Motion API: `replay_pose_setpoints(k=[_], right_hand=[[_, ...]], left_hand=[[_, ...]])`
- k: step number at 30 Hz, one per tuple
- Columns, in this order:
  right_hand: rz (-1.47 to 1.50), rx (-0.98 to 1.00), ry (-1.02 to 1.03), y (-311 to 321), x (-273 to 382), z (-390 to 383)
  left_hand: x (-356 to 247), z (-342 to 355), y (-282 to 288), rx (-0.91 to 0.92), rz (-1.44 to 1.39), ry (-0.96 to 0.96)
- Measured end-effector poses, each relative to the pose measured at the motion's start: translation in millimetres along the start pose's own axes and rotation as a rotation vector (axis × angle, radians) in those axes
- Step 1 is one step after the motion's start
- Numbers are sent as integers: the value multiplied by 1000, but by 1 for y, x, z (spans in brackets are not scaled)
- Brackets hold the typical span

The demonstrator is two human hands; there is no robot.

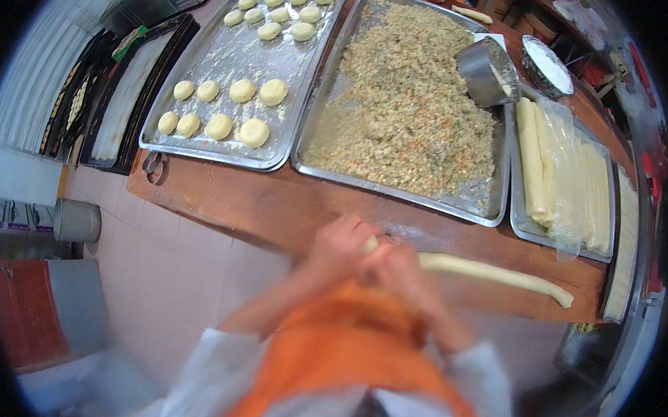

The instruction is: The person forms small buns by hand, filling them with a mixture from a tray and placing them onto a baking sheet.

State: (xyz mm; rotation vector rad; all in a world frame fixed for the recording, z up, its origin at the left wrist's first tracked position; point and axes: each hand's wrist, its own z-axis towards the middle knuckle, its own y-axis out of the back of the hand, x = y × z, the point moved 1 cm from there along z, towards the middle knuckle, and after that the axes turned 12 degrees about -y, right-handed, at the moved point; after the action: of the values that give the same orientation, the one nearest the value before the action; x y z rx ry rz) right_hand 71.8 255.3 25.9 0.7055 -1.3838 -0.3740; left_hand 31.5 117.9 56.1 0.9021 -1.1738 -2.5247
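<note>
Both my hands meet at the front edge of the wooden table. My left hand (338,244) is closed, with a pale bit of dough (370,245) showing between it and the other hand. Close against it, my right hand (396,265) is curled around the near end of a long dough rope (495,271). The rope lies along the table edge to the right. Motion blurs the fingers, and they hide most of the dough between them. Just beyond my hands stands a large metal tray of crumbly filling (421,100).
Round dough pieces (218,127) sit in a floured metal tray (202,147) at the left. A metal scoop (483,72) rests on the filling's right side. Another tray (523,226) holds dough ropes under plastic. A ring cutter (154,167) lies at the table's left corner; a bowl of white powder (547,66) stands far right.
</note>
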Motion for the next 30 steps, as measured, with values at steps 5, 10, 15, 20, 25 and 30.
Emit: replay_pose_setpoints(k=[5,10,15,20,25,30], right_hand=[[-30,-169,-49,-6,-5,-1],[-152,-62,42,15,5,-2],[-471,146,-96,48,2,5],[-277,-101,-80,86,-2,75],[-566,-125,43,72,-35,170],[-772,39,191,58,-32,174]], left_hand=[[16,-12,-39,-218,-250,310],[57,-9,-19,-26,94,170],[78,-27,15,412,263,23],[77,-32,15,545,156,6],[82,-20,14,544,158,-23],[81,-28,8,481,203,19]])
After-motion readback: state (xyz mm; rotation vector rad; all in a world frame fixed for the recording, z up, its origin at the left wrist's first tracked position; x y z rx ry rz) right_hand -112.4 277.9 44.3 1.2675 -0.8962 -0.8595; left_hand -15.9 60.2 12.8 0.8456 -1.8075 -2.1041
